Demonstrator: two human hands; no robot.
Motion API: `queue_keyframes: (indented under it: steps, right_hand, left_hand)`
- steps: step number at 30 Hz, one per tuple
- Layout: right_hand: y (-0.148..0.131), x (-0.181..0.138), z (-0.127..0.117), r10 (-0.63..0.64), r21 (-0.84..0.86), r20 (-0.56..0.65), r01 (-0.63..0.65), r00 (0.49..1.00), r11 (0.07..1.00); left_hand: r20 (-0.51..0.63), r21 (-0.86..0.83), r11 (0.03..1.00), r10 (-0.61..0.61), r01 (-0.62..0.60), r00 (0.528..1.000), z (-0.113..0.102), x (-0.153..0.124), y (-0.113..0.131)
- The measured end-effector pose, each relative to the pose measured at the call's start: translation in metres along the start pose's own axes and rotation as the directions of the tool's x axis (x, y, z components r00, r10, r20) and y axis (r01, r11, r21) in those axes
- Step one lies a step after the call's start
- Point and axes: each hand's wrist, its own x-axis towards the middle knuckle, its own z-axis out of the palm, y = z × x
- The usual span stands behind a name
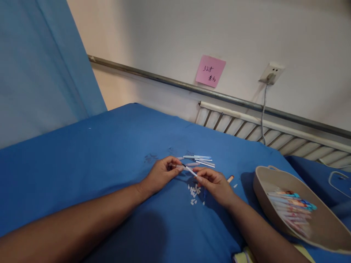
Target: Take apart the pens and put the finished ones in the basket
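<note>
Over the blue sheet, my two hands meet around slim pen parts. My left hand [164, 171] is closed in a pinch on a pale pen barrel, mostly hidden by the fingers. Between the thumb and fingers of my right hand [214, 182] is a thin white pen refill [191, 171], its far end close to my left fingertips. I cannot tell whether the two parts touch. Just beyond lie several slim white and pale pen parts [201, 160]. A scatter of small white tips [193, 191] lies below my hands. An orange pen piece [230, 179] shows behind my right hand.
At the right stands a beige basket [259, 193] holding bundled pens [292, 210]. A blue sheet [109, 146] covers the surface. Behind are a metal rail [164, 81], a radiator [230, 122], a pink note [210, 71] and a plugged-in cable [263, 117]. A blue curtain [49, 65] hangs left.
</note>
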Motion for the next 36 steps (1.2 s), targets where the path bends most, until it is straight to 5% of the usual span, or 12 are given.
queue_keyframes:
  steps: [6,16,25,36]
  right_hand:
    - [0.004,0.003,0.001,0.058,-0.024,-0.045,-0.059,0.997,0.998]
    - [0.020,0.005,-0.019,-0.036,-0.221,-0.119,0.009,0.992,0.975]
    - [0.017,-0.001,-0.032,-0.074,-0.544,-0.060,0.029,0.995,0.838]
    - [0.017,0.001,-0.035,-0.097,-0.510,-0.142,0.011,0.985,0.860]
  left_hand:
    - [0.033,-0.031,0.999,0.010,-0.009,0.999,0.005,-0.002,0.001]
    - [-0.104,0.035,0.999,0.034,-0.030,0.994,-0.006,0.003,-0.006]
    - [-0.162,0.070,0.996,0.073,-0.062,0.984,-0.007,0.003,-0.002]
    - [-0.114,0.044,0.998,0.055,-0.051,0.992,-0.009,0.001,-0.004]
